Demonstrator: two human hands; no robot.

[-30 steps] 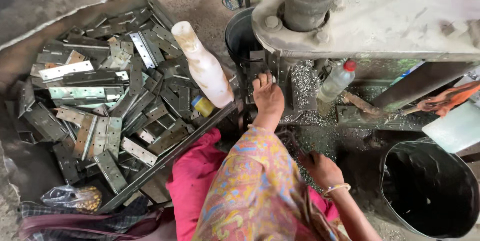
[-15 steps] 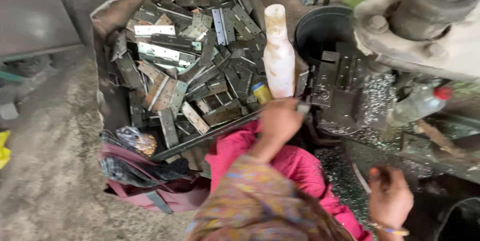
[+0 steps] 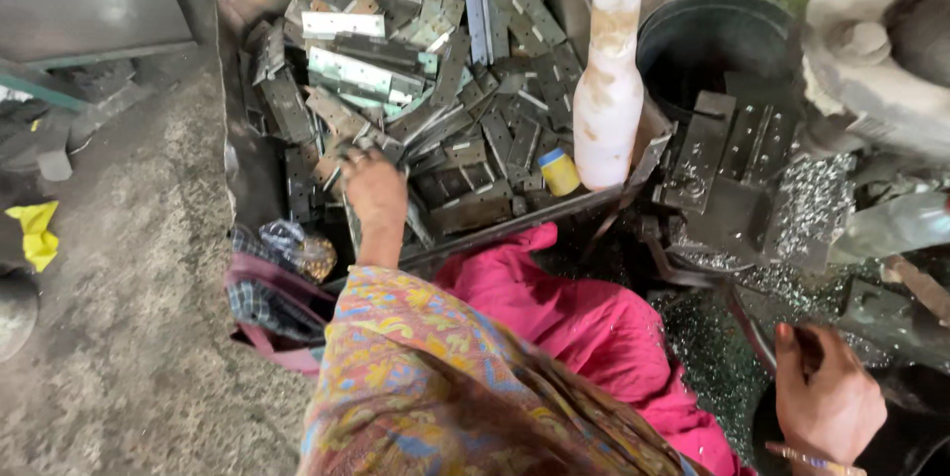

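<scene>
Head view shows the right hand (image 3: 826,399) nearest, fingers curled loosely, holding nothing visible, beside the black bucket (image 3: 896,436). Past the pink cloth (image 3: 584,318), the left hand (image 3: 371,184) reaches into the tray (image 3: 237,140), fingers closing around a metal hinge plate (image 3: 341,154) that has not been lifted. Beyond, the hinge pile (image 3: 435,70) looks full beside a white bottle (image 3: 609,90); most plates remain.
</scene>
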